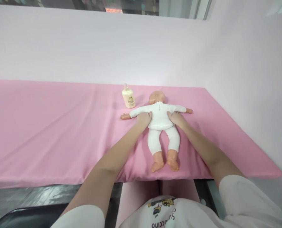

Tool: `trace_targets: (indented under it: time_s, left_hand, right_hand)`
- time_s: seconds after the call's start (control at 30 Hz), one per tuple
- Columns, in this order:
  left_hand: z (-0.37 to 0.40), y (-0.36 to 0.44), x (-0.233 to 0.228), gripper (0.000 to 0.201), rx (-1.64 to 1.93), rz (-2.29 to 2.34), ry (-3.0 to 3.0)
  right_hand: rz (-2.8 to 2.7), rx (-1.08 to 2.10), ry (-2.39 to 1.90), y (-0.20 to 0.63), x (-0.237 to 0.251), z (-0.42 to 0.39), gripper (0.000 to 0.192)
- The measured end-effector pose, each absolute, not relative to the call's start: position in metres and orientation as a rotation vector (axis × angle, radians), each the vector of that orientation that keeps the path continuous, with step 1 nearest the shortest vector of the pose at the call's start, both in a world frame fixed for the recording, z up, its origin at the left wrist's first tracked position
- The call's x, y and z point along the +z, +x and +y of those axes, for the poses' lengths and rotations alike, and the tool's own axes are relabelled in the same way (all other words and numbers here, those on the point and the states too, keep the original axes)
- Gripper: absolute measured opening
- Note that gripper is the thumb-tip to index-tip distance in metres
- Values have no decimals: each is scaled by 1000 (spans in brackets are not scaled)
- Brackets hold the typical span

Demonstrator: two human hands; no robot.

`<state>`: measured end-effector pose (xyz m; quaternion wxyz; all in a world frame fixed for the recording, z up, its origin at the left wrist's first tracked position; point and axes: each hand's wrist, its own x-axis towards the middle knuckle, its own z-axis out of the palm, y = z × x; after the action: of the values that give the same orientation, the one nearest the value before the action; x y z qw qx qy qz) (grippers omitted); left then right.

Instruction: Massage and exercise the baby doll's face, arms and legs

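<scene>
My left hand (144,119) is wrapped around one side of the white-clad baby doll (160,118), just under its outstretched arm, with my thumb resting on the front of its shirt. My right hand (176,118) grasps the opposite side the same way, so the torso sits between my two thumbs. The doll lies lengthwise on the table (60,133), to the right of its middle, its head toward the far edge and its bare feet close to the near edge. Its arms reach out beyond my hands, one toward each side. Just beside its head, on the left and near the far edge, stands a bottle (128,97) of something pale yellow (a little cartoon face decorates its label). Pink cloth (36,158) covers the table, creased along the near edge. Behind the far edge rises a white wall (95,47), and below the near edge, at my left, is a black chair (29,217).
</scene>
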<state>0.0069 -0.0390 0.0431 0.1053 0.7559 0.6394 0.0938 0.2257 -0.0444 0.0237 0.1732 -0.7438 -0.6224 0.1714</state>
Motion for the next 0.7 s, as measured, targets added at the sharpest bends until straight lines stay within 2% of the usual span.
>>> trace_targets:
  time_s: [0.17, 0.33, 0.47, 0.7]
  left_hand:
    - [-37, 8, 38, 67, 212, 2034, 1993]
    - [-31, -7, 42, 80, 171, 1814, 1966]
    - [-31, -18, 42, 83, 271, 1582, 1993]
    - [-32, -17, 33, 90, 572, 1326, 1894]
  right_hand:
    - [-1771, 581, -1890, 230, 17, -39, 74]
    - [-1766, 749, -1771, 234, 22, -46, 75]
    - [-1725, 918, -1569, 235, 29, -54, 74]
    - [-1582, 1002, -1584, 227, 27, -51, 68]
